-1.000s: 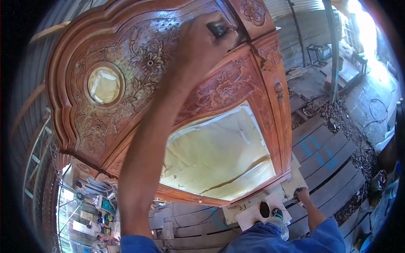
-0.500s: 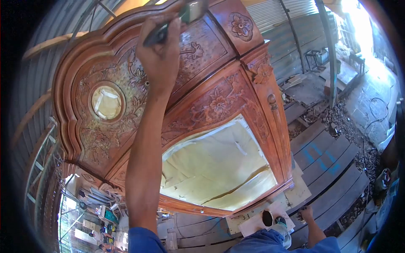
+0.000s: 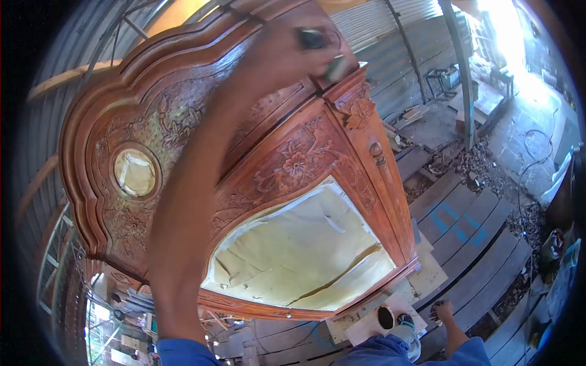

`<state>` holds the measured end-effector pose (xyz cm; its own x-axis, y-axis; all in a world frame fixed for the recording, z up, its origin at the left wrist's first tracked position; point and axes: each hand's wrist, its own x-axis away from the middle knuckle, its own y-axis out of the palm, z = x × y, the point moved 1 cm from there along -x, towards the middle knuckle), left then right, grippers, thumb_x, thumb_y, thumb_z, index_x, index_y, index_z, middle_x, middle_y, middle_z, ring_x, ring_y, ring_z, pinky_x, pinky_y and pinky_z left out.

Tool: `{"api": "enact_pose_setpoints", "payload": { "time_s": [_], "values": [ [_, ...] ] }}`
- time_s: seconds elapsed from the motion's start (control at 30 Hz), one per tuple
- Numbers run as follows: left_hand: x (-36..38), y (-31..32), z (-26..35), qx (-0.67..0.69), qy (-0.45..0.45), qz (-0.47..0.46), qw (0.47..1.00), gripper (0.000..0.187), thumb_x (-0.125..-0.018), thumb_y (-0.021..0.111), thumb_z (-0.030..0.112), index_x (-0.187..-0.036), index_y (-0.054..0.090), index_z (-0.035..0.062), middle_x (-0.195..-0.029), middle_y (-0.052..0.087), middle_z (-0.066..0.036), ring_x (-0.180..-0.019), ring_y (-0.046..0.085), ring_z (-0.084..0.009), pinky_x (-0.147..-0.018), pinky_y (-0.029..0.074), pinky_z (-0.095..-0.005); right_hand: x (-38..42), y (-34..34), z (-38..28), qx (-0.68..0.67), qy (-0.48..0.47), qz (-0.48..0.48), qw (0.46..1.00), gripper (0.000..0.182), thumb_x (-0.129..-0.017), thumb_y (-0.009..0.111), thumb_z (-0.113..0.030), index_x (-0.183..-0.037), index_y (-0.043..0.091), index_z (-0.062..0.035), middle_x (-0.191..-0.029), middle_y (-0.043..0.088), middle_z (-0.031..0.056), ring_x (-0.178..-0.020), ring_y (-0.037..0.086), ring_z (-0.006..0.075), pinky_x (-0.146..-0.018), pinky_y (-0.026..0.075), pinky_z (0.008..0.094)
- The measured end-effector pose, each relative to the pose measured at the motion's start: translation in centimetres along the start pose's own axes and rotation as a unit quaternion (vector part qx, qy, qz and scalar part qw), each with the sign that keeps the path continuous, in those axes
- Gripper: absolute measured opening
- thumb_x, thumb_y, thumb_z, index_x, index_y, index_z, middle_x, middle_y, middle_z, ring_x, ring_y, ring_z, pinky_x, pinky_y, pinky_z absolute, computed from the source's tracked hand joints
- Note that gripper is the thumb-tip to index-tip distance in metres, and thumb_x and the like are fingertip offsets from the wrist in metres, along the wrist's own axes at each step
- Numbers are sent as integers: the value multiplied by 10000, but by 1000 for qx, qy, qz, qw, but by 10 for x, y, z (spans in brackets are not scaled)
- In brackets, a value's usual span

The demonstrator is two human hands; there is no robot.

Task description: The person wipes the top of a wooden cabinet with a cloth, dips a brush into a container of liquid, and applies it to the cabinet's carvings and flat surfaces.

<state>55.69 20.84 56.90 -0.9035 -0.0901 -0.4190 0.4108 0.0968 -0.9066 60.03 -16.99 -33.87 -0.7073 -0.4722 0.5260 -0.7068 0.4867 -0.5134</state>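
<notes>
My left hand [image 3: 287, 52], blurred, is closed around a paintbrush [image 3: 335, 69]. Its dark handle pokes out above the fingers, and its head lies by the top right corner of a carved reddish-brown wooden cabinet [image 3: 244, 161]. Glossy wet-looking patches show on the upper carved panel. Pale paper covers the large window opening [image 3: 299, 256] and the small round one [image 3: 135, 172]. Low at the right, my right hand [image 3: 444, 310] has curled fingers; whatever they hold is too small to make out. Near it, an open can [image 3: 386, 318] with dark contents stands on a pale board.
Dark planks [image 3: 470, 213] with blue marks cover the floor at the right, with gaps and gravel beside them. A post [image 3: 462, 79] rises behind. A cable [image 3: 537, 152] lies on the concrete. My foot [image 3: 406, 320] is beside the can.
My left hand has swept to the right with the paintbrush, from the upper panel to the cabinet's top right corner. The view has shifted slightly; my right hand stays low.
</notes>
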Motion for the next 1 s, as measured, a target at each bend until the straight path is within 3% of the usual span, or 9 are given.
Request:
{"api": "enact_pose_setpoints", "payload": {
  "time_s": [0.07, 0.17, 0.2, 0.27, 0.33, 0.43, 0.57, 0.83, 1.0],
  "values": [
    [22, -20, 9, -42, 6, -96, 994, 130, -992, 685, 130, -1027, 690, 5, -911, 692, -14, -811, 657, -75, -749, 553, -232, -5, 21, 19, -79, -27, -2, 996, 123, -822, 713, -41, -899, 739, 52, -798, 746, 193, -649, 748, 300, -599, 617, 421],
    [31, -30, 18, 15, -14, 33, 999, 145, -979, 702, 159, -1024, 694, 21, -918, 707, -29, -802, 650, -66, -739, 529, -230, -28, 43, 73, -103, -18, -1, 995, 105, -808, 705, 7, -893, 734, 60, -767, 740, 193, -606, 736, 300, -555, 612, 412],
    [25, -19, 13, -32, 4, -10, 999, 150, -976, 701, 157, -1029, 688, 17, -926, 713, -36, -823, 656, -69, -749, 534, -252, -11, 21, 42, -16, 20, 1, 1000, 297, -737, 768, -159, -946, 749, 52, -912, 740, 269, -901, 733, 420, -830, 578, 492],
    [18, -16, 15, -85, 18, -53, 995, 155, -974, 700, 155, -1034, 682, 13, -935, 719, -43, -843, 663, -73, -758, 539, -274, -5, 8, 9, -30, 25, 0, 999, 303, -730, 771, -163, -936, 743, 59, -908, 734, 279, -907, 728, 429, -829, 575, 498],
    [7, -25, 32, -177, 147, 145, 962, 141, -912, 702, 129, -992, 651, 24, -864, 683, -146, -796, 679, -297, -727, 535, -433, -11, 13, -11, -51, 35, -3, 998, 310, -723, 773, -167, -925, 737, 65, -903, 729, 289, -912, 723, 438, -828, 572, 504],
    [12, -14, 30, -301, 253, 202, 897, 132, -945, 704, 130, -1020, 673, 26, -944, 700, -111, -852, 687, -269, -778, 548, -356, -11, 28, -11, -64, 6, 60, 996, 228, -750, 770, -105, -906, 744, 59, -826, 754, 205, -811, 758, 351, -736, 600, 463],
    [36, 48, 59, -108, 93, 59, 988, 124, -943, 678, 111, -1009, 664, 7, -941, 682, -154, -856, 674, -323, -796, 550, -396, 20, 13, -65, -23, -18, 62, 998, 337, -724, 794, -191, -924, 731, 73, -895, 729, 273, -902, 717, 443, -818, 578, 478],
    [-21, 21, 54, -306, 245, 167, 905, 154, -918, 708, 125, -1012, 676, 8, -966, 676, -164, -955, 690, -337, -849, 566, -449, 4, 55, 27, 30, -14, 24, 999, 335, -710, 790, -182, -984, 741, 6, -987, 723, 257, -937, 703, 428, -861, 566, 485],
    [0, 91, 65, -287, 218, 32, 932, 340, -834, 700, -8, -1168, 641, 20, -1235, 588, -170, -1132, 615, -388, -902, 593, -424, 7, 56, 28, 61, -7, 60, 996, 223, -723, 808, -133, -926, 793, -41, -920, 763, 199, -866, 745, 363, -814, 597, 456]
  ]
}}
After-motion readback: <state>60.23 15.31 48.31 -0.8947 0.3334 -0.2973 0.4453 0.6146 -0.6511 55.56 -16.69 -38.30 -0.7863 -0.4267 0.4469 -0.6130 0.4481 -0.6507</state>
